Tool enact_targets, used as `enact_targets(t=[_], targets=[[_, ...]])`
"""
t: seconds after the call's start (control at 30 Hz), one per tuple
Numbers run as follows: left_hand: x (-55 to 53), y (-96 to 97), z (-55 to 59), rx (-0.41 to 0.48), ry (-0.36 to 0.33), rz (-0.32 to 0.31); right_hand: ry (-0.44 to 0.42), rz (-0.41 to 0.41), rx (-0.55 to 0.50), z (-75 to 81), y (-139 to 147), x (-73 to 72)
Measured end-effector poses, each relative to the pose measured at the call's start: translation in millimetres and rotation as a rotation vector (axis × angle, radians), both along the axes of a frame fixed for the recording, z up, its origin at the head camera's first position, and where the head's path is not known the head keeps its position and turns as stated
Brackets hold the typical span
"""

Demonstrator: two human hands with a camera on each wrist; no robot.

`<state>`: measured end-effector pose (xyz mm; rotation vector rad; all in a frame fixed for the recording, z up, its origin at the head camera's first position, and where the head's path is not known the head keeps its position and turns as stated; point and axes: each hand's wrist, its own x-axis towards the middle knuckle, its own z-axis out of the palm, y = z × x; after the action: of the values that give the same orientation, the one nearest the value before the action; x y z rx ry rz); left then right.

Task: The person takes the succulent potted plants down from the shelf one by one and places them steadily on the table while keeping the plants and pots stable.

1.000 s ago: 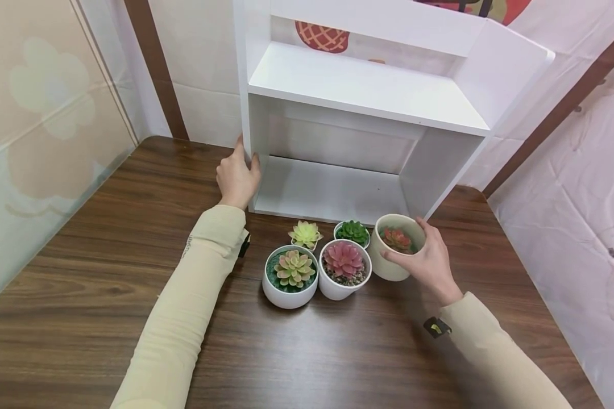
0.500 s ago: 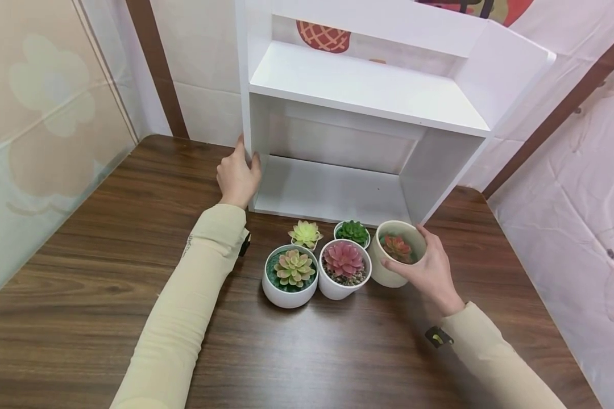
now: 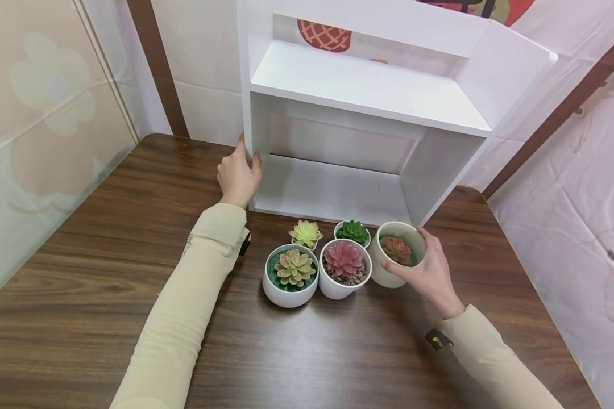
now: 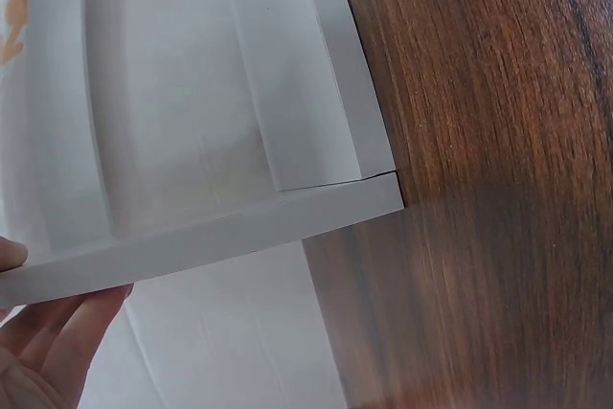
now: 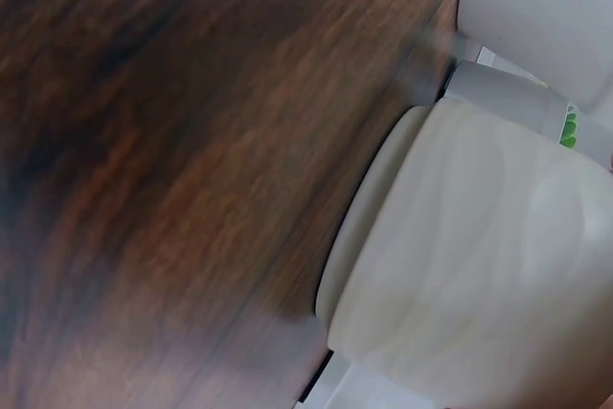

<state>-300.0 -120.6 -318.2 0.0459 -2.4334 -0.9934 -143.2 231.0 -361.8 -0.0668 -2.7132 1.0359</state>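
Observation:
My left hand [image 3: 237, 177] grips the left side panel of a white desk shelf [image 3: 332, 190], thumb on the inner face and fingers outside. In the left wrist view, fingertips [image 4: 88, 332] lie against the panel's edge [image 4: 206, 241]. My right hand [image 3: 432, 275] holds a cream pot [image 3: 381, 271] with a red succulent [image 3: 397, 250] by its rim, thumb on the near side. The right wrist view shows the pot's wavy wall [image 5: 479, 256] with its base at the wooden tabletop. Left of it stand a pink succulent [image 3: 343, 258] and a green succulent [image 3: 352, 232], both in white pots.
A white bowl-shaped pot [image 3: 289, 296] with a pale green and pink succulent stands at the left of the group. Behind it is a small yellow-green succulent [image 3: 305, 233], close to the shelf's front edge. Fabric walls [image 3: 204, 102] border the brown wooden table [image 3: 107, 267].
The cream pot has come down and slightly nearer to me, beside the other pots, with my right hand holding it throughout. The left hand stays at the shelf's side panel.

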Motion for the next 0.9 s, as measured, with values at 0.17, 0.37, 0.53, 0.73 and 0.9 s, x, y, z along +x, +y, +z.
enact_targets(t=[0.17, 0.37, 0.53, 0.73, 0.9], targets=[[-0.3, -0.5, 0.5, 0.002, -0.001, -0.002, -0.008, 0.025, 0.002, 2.3, 0, 0.2], [-0.6, -3.5, -1.9, 0.014, 0.001, -0.013, -0.024, 0.077, 0.025, 3.8, 1, -0.3], [1.1, -8.8, -6.6, 0.001, -0.003, -0.017, -0.009, 0.108, 0.057, 1.9, -1, -0.3], [5.3, -10.7, -9.6, -0.007, -0.036, -0.061, 0.107, 0.128, 0.079, 7.7, -5, 1.0], [14.6, -11.7, -11.4, -0.015, -0.125, -0.129, 0.241, 0.229, 0.125, 12.6, -14, 1.6]])
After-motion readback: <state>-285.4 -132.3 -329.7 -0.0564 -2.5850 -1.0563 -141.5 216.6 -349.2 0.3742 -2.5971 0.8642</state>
